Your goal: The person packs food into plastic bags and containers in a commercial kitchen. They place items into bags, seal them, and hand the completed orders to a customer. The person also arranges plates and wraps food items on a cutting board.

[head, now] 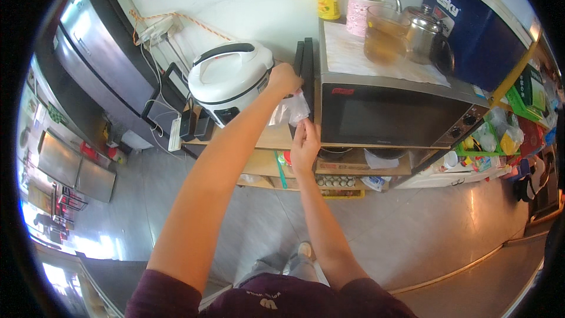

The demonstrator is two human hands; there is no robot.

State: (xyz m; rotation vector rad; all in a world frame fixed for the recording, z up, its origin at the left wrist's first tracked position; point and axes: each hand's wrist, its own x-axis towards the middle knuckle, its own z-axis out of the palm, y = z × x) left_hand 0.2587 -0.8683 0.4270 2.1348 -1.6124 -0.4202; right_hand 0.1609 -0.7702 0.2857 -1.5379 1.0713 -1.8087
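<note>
A crumpled clear plastic bag (293, 108) stretches between my two hands, in front of the gap between the rice cooker and the microwave. My left hand (284, 79) grips its upper end, beside the right flank of the white rice cooker (229, 70). Lower down, my right hand (306, 141) pinches the bag's near end between thumb and fingers, at the front edge of the wooden shelf (265, 138). The bag's contents, if any, cannot be made out. Dark upright panels (305, 62) stand just behind the bag.
To the right is a microwave oven (388, 110), carrying a glass jug of amber liquid (386, 37), a pink mug (358, 15) and a steel teapot (421, 31). A blue cool box (476, 26) stands beyond. Cables run to a power strip (175, 134) at left. Eggs (335, 181) sit below.
</note>
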